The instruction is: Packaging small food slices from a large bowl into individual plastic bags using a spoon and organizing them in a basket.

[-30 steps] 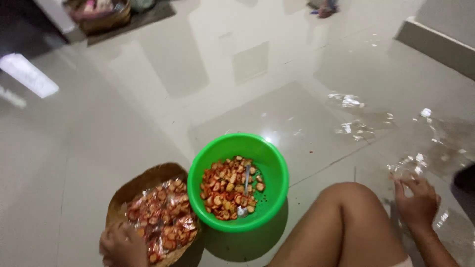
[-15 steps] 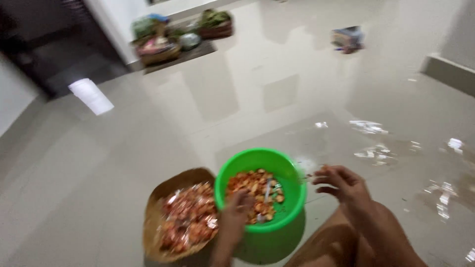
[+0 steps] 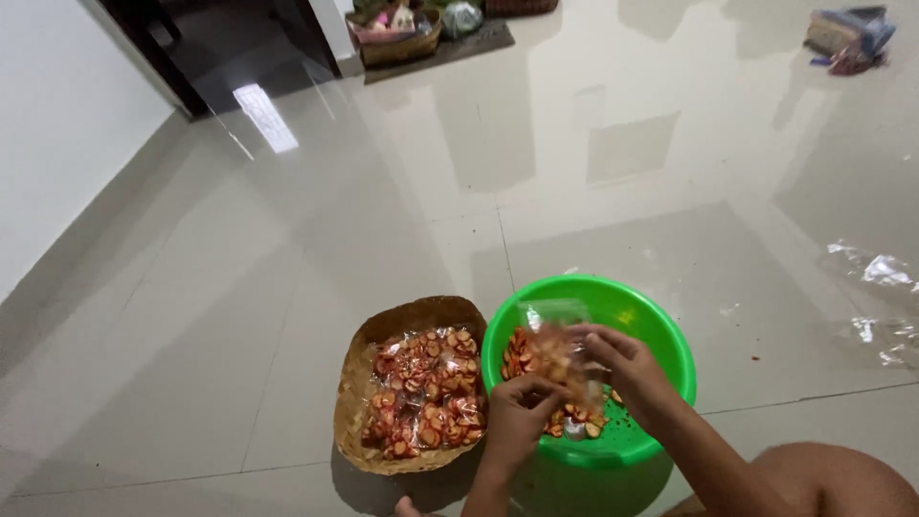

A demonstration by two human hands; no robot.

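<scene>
Over the green bowl (image 3: 661, 330) of chips (image 3: 522, 356), both hands, left (image 3: 517, 421) and right (image 3: 627, 369), pinch a thin clear bag (image 3: 555, 354) in closed fingers; it looks light, limp and slippery, best held at its open rim, beside the basket (image 3: 359, 383).

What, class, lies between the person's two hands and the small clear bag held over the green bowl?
Nothing visible. The left hand and right hand both already grip the clear plastic bag directly, above the green bowl of red chips. The woven tray sits aside.
</scene>
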